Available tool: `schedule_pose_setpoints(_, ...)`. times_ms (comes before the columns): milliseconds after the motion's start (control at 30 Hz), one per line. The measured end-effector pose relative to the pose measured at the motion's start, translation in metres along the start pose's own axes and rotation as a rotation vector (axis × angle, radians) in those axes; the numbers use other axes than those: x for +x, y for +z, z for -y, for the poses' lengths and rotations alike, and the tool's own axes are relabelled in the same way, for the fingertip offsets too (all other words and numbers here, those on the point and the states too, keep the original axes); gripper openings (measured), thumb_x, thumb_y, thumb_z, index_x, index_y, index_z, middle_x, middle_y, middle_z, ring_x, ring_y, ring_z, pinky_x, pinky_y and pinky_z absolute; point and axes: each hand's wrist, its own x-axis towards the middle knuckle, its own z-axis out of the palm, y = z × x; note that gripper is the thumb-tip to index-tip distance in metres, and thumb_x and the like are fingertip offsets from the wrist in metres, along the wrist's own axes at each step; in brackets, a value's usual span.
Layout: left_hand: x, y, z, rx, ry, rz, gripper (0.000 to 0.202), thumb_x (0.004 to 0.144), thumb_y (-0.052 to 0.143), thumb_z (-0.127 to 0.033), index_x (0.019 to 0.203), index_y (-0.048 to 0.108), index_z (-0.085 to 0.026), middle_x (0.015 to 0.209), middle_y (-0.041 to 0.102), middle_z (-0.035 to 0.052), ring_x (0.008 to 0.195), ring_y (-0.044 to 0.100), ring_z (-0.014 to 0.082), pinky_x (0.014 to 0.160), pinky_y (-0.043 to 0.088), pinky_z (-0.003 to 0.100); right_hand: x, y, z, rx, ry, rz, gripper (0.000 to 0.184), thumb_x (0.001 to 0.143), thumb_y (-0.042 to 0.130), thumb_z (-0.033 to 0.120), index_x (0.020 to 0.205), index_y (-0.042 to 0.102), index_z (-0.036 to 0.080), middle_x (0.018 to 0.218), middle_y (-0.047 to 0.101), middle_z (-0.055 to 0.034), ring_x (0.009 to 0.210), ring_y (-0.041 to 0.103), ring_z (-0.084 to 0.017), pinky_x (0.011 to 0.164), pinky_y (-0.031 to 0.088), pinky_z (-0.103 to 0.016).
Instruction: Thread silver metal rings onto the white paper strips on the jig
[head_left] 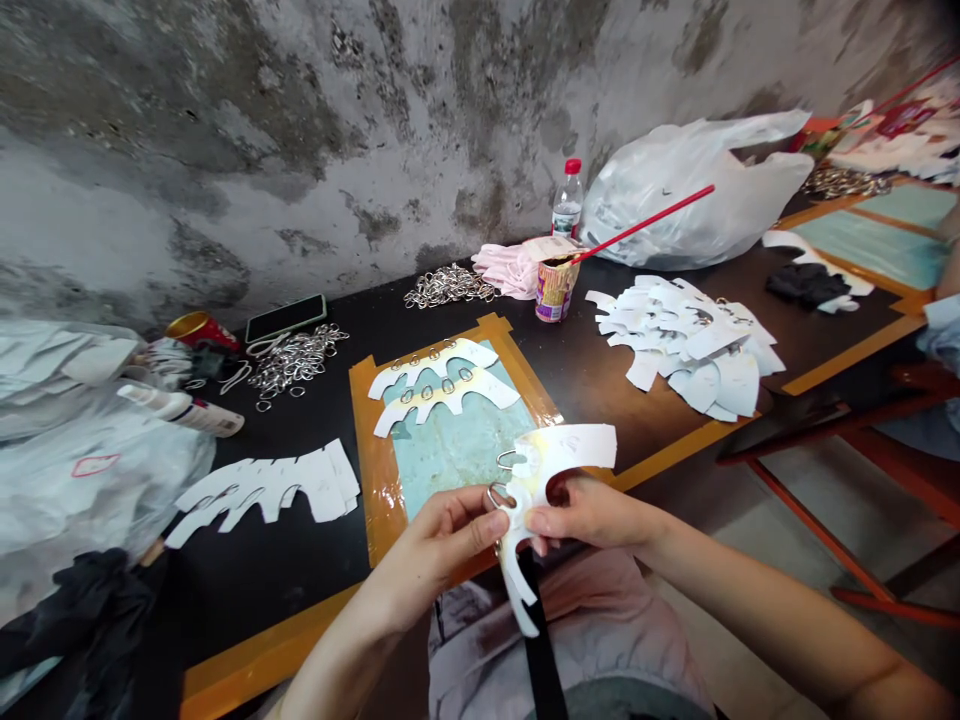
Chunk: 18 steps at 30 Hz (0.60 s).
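Observation:
Between both hands, over my lap at the table's front edge, is a curved white cut-out strip (581, 445) with a yellowish glue-like band and metal rings (507, 459) along one side. My left hand (461, 530) pinches it by thumb and fingers close to a ring. On the other side my right hand (581, 513) grips the same strip, thumb on top and fingers partly hidden beneath. Just beyond, two similar white strips (450, 402) with rings lie on a blue-green mat (442, 455) edged with brown tape.
Plain white strips (270, 480) lie left, near a white glue bottle (180, 408). Metal rings (296, 360) are heaped behind, beside a phone (286, 318). A cup (555, 290) with a red stick, a water bottle (568, 205) and piled strips (682, 335) stand right.

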Motion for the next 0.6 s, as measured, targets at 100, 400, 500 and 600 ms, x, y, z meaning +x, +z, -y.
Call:
schedule_pose_setpoints(100,-0.001,0.004,0.004,0.26,0.048,-0.175,0.028,0.094,0.048,-0.037,0.086,0.067,-0.018,0.087,0.068,0.0062,0.086,0.06,0.0203,0.083,0.044,0.033,0.002,0.002,-0.002,0.046,0.014,-0.006,0.039,0.084,0.06,0.051,0.081,0.06,0.013,0.069,0.06,-0.0005,0.059,0.05,-0.009,0.058,0.041,-0.021)
schedule_pose_setpoints(400,-0.004,0.01,0.004,0.043,0.037,-0.035,0.027,0.094,0.047,-0.032,0.092,0.069,-0.017,0.084,0.068,0.0082,0.082,0.06,0.0204,0.084,0.044,0.035,-0.005,0.008,0.02,-0.127,0.194,0.076,0.045,0.088,0.053,0.054,0.065,0.055,0.015,0.059,0.052,0.0026,0.051,0.044,-0.007,0.051,0.034,-0.02)
schedule_pose_setpoints(500,-0.002,0.01,0.01,-0.124,0.039,0.004,0.024,0.093,0.051,-0.03,0.094,0.069,-0.015,0.084,0.068,0.0087,0.081,0.062,0.0195,0.084,0.045,0.034,-0.007,0.002,0.024,-0.161,0.141,0.127,0.041,0.089,0.054,0.046,0.063,0.054,0.016,0.06,0.051,0.0031,0.056,0.046,-0.007,0.057,0.037,-0.02)
schedule_pose_setpoints(600,0.003,0.01,0.014,-0.173,0.041,-0.029,0.02,0.091,0.056,-0.03,0.091,0.069,-0.015,0.085,0.067,0.0077,0.08,0.061,0.0177,0.083,0.045,0.031,-0.006,0.0,0.022,-0.201,0.128,0.077,0.04,0.089,0.055,0.038,0.056,0.049,0.016,0.053,0.047,0.0046,0.051,0.042,-0.007,0.054,0.034,-0.02)
